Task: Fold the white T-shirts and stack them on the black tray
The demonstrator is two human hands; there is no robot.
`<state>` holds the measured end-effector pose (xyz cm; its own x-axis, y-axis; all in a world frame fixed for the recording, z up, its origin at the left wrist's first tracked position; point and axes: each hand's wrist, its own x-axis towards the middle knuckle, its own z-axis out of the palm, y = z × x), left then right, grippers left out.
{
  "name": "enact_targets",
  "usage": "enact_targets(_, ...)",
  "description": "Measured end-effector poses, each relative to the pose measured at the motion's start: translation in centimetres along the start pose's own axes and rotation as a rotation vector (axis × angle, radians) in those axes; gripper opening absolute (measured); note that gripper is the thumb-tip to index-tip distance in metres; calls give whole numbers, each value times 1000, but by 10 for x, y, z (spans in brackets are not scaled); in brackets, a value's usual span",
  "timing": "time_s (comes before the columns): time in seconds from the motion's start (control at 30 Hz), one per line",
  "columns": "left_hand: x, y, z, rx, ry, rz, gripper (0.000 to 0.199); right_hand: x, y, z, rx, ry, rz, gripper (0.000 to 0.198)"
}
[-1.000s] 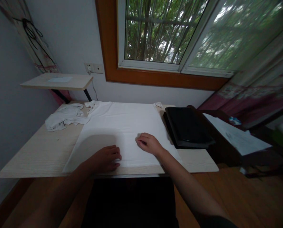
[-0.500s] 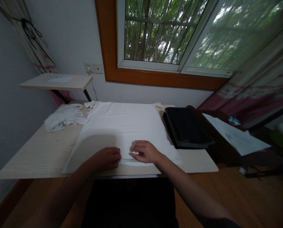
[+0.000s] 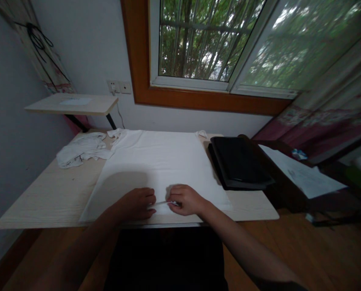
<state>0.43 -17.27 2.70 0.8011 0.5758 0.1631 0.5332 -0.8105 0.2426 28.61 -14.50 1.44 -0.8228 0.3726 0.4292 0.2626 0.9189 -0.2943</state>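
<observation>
A white shirt [image 3: 165, 157] is spread flat across the desk, its far corners bunched like short sleeves. My left hand [image 3: 139, 203] is closed over the shirt's near edge, thumb and fingers pinching the cloth. A few centimetres to its right, my right hand [image 3: 184, 199] pinches the same edge between thumb and fingers. Between the two hands a thin fold of cloth stands slightly raised. The exact grip under the left fingers is partly hidden.
On the wooden desk [image 3: 43, 198], a crumpled white cloth [image 3: 81, 149] lies at the left, below a small raised shelf [image 3: 74, 104]. Black folders [image 3: 239, 161] are stacked at the right. Beyond them, papers [image 3: 298, 169] rest on a dark surface. A window [image 3: 198, 44] is behind.
My right hand has moved slightly down toward me and its fingers have closed on the shirt's edge. A fold of cloth now rises between my hands. The left hand has barely shifted.
</observation>
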Motion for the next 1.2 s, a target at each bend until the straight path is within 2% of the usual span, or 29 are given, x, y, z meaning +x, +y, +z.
enact_targets(0.1,-2,1,-6,69,-71,-4,6,-4,-2,-8,-22,-34,32,7)
enact_targets(0.23,-13,-2,-13,90,-123,-30,7,-16,-5,-28,-7,-130,146,5)
enact_targets(0.33,-23,-2,-18,73,-153,-37,10,-25,-10,-44,92,-187,257,10)
enact_targets(0.5,-29,4,-24,-13,-157,-24,15,-30,-22,-59,249,-192,416,16)
enact_targets(0.67,-25,10,-22,-112,-178,-14,17,-30,-21,-55,344,-287,421,18)
enact_targets(0.77,-24,11,-22,-136,-204,-32,15,-32,-16,-52,396,-353,449,13)
enact_targets(0.87,-23,7,-26,-171,-226,-60,13,-33,-7,-54,454,-370,420,7)
enact_targets(0.93,-22,-1,-29,-190,-214,-103,15,-33,2,-58,425,-304,408,10)
enact_targets(1.0,-21,-16,-31,-174,-146,-215,21,-35,16,-61,300,-166,470,16)
enact_targets(1.1,-22,-52,-32,-110,86,-473,25,-40,45,-61,-1,86,623,17)
enact_targets(1.2,-22,-95,-32,-78,328,-667,26,-44,78,-56,-242,221,716,24)
